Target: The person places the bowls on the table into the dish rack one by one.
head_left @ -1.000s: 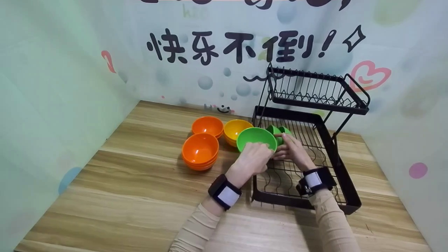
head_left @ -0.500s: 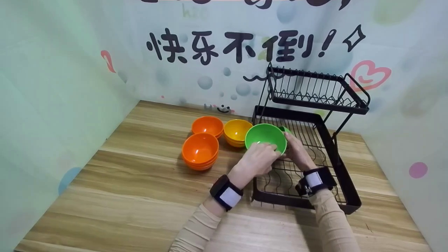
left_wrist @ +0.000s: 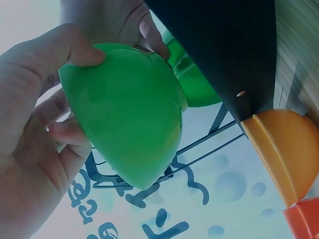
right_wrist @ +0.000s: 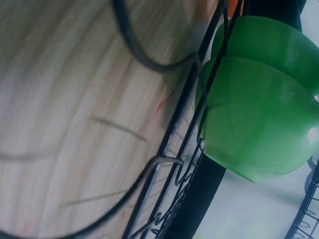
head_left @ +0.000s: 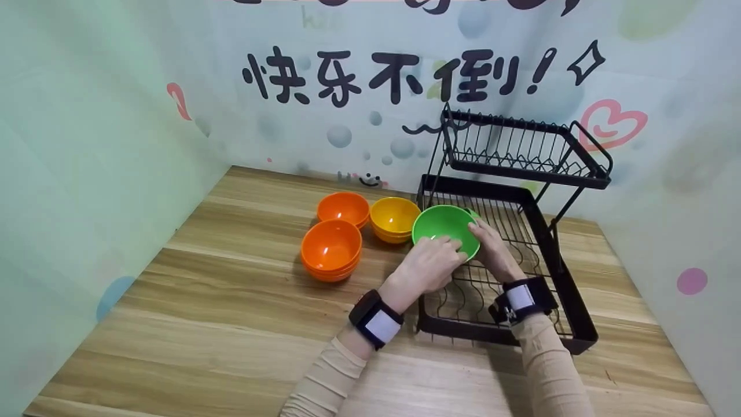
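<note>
My left hand (head_left: 431, 263) pinches the near rim of a green bowl (head_left: 443, 223) over the left side of the black dish rack (head_left: 463, 329). In the left wrist view the thumb lies on the bowl's outer wall, which hangs tilted. At the bowl's right edge is my right hand (head_left: 495, 252), its fingertips touching the rim with the fingers fairly straight. More green bowl (left_wrist: 197, 87) shows behind the held one, inside the rack. Two overlapping green bowls (right_wrist: 259, 109) fill the right part of the right wrist view, where my hand does not show.
Left of the rack stand yellow bowls (head_left: 395, 219) in a stack. Two stacks of orange bowls, a nearer one (head_left: 331, 249) and a farther one (head_left: 343, 208), sit beside them. The rack's upper tier (head_left: 521, 171) overhangs the back. A printed curtain (head_left: 324, 139) closes the rear.
My left hand has carried the green bowl a little to the right, against the other green bowls, which are now mostly covered. My right fingers have shifted onto the held bowl's edge.
</note>
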A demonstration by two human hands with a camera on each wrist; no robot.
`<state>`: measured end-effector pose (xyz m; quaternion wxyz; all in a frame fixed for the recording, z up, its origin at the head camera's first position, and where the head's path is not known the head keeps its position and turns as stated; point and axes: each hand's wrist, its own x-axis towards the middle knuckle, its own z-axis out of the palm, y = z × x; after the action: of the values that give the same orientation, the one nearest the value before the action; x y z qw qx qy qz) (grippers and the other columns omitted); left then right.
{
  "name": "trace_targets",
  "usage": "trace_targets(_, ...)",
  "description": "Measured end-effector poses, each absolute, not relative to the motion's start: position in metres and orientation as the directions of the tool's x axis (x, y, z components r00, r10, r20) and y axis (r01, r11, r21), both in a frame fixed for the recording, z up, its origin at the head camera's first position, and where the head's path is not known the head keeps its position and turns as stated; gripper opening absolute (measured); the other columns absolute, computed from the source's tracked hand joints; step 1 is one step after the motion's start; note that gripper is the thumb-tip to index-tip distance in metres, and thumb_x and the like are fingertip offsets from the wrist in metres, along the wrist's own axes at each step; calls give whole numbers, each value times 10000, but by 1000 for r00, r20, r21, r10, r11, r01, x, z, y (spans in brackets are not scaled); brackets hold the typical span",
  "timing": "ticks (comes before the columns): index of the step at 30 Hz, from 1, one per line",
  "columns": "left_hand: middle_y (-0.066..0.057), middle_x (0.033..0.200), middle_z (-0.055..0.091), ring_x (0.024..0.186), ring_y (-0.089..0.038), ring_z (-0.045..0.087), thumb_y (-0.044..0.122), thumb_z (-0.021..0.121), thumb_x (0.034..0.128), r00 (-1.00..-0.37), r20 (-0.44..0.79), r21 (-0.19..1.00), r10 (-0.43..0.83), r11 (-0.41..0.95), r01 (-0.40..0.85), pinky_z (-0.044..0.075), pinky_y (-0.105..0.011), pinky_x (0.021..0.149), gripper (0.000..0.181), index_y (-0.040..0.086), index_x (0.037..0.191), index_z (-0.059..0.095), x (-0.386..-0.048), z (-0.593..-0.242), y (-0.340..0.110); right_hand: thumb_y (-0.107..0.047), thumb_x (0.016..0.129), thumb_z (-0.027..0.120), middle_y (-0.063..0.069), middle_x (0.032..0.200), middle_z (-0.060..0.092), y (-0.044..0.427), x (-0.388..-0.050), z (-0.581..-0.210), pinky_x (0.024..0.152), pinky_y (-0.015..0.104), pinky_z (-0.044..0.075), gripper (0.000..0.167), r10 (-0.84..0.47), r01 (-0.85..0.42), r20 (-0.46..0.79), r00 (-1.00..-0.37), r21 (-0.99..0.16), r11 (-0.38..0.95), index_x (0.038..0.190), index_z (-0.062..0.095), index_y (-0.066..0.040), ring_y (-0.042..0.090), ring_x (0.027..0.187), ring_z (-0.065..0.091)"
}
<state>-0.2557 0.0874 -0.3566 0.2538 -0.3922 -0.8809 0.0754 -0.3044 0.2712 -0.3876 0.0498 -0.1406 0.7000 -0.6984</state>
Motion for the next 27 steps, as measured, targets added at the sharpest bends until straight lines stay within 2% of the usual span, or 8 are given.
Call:
trace_targets(6, 59, 1061, 677, 947, -128, 640, 262, 641, 864, -590, 375, -305, 716, 696, 650, 554, -288, 686, 217, 258, 1076, 686, -256, -355, 88, -194, 987, 353, -65, 1130, 604, 270, -303, -385, 800, 243, 543, 513, -230, -150, 153, -961, -988, -30, 1450, 274, 12, 76, 969, 638)
trace_targets(11, 52, 1046, 685, 943, -132, 637, 235, 621, 876, -615, 377, -276, 693, 718, 640, 555, -283, 693, 200, 229, 1064, 688, -256, -354, 88, -191, 985, 367, -28, 1045, 628, 270, -303, -384, 717, 250, 559, 396, -170, -175, 177, -970, -984, -22, 1341, 397, -21, 97, 872, 657)
trace_targets(16, 42, 1016, 688, 932, -135, 636, 248, 635, 864, -628, 406, -239, 664, 740, 629, 554, -284, 690, 194, 207, 1049, 680, -255, -354, 88, -209, 984, 374, -14, 1043, 615, 271, -304, -385, 704, 255, 553, 356, -129, -199, 198, -972, -980, -9, 1295, 437, -49, 105, 853, 648)
trace_targets(24, 35, 1043, 680, 919, -128, 623, 302, 697, 828, -649, 453, -199, 611, 779, 594, 547, -261, 668, 336, 169, 1122, 607, -254, -352, 86, -211, 968, 395, -11, 1022, 625, 271, -304, -385, 664, 263, 552, 338, -84, -271, 272, -959, -962, -23, 1258, 465, -52, 119, 821, 645)
trace_targets(27, 30, 1045, 678, 904, -124, 625, 320, 702, 825, -656, 464, -194, 596, 791, 581, 543, -255, 662, 368, 157, 1136, 592, -254, -352, 85, -227, 971, 390, -7, 1007, 622, 272, -304, -386, 649, 256, 544, 298, -59, -301, 302, -951, -953, -23, 1220, 486, -92, 114, 799, 635)
